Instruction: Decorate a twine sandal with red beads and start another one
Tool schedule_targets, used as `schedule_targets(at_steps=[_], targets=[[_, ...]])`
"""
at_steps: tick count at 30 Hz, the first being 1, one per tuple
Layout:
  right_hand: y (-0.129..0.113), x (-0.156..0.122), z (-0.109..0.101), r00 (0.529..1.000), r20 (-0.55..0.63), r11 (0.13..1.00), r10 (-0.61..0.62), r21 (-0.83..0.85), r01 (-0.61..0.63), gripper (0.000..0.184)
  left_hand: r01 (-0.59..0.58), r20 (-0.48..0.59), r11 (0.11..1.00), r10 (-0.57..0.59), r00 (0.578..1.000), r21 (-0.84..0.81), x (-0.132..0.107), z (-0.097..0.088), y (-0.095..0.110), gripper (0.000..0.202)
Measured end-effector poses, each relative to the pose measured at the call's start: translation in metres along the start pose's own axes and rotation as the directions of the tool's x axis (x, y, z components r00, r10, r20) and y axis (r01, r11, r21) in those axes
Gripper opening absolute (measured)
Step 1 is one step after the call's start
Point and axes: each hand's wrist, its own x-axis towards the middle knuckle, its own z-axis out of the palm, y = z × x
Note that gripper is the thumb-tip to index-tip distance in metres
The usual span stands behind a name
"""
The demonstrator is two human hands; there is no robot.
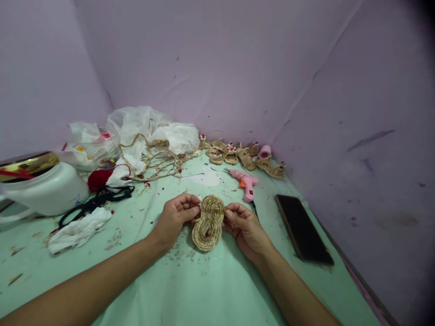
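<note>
A small sole-shaped piece woven from jute cord (208, 222) rests just above the green table top (190, 290), held between both hands. My left hand (176, 216) pinches its left edge near the top, fingers curled. On the opposite edge, my right hand (245, 228) grips it with bent fingers. A tiny red spot shows on the lower part of the sole.
A pink glue gun (246, 184) lies beyond the hands, and a dark phone (302, 228) to the right. Several finished jute sandals (244, 156) line the back wall. Loose jute cord (154, 160), plastic bags, black scissors (91, 203), a white jar (44, 185) and a white cloth crowd the left.
</note>
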Motion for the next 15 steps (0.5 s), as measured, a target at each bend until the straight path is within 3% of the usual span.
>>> schedule_targets(at_steps=[7,15], targets=[[0.0013,-0.0007,0.0015,1.0,-0.001,1.0,-0.007,-0.013,0.007,0.026,0.018,-0.024,0.999,-0.017,1.0,0.041,0.0007,0.0026,-0.0014,0.031],[0.0004,0.0,0.0009,1.0,-0.018,1.0,0.022,-0.022,-0.022,0.027,0.041,-0.078,0.997,-0.036,0.996,0.068,0.0015,0.0026,-0.0024,0.031]])
